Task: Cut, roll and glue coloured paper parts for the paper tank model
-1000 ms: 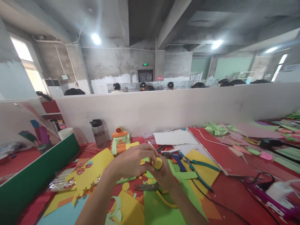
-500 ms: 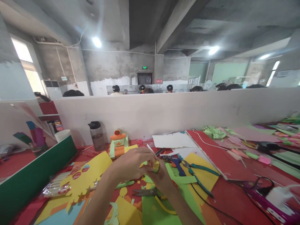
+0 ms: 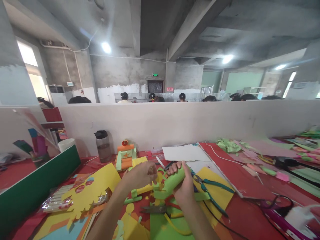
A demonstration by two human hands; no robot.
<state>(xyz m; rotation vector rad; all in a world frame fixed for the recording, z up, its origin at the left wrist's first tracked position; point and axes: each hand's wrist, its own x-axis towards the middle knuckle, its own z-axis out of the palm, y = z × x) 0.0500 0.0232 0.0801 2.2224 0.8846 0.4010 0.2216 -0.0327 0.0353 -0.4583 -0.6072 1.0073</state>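
Note:
Wrapped in my right hand (image 3: 187,187) is a light-green rolled paper tube (image 3: 174,181), tilted up to the right. To its left, my left hand (image 3: 142,175) is closed with curled fingers, apart from the tube; whatever is in them is hidden. Scissors (image 3: 155,209) with dark blades lie below the hands, their handles partly behind my right wrist. Just right of my right hand, teal-handled pliers (image 3: 208,190) rest on yellow paper (image 3: 222,186). An orange and green paper model (image 3: 126,156) stands behind my left hand.
A water bottle (image 3: 103,146) stands by the white partition (image 3: 155,125). Yellow cut-out paper (image 3: 100,185) and a green board (image 3: 40,180) lie left. White sheets (image 3: 183,153) sit at the back. At right are a purple power strip (image 3: 277,218), cables and paper scraps.
My hands, together before, have separated. My left hand has drawn slightly left, and the green paper tube now shows along its length in my right hand, which has turned upward.

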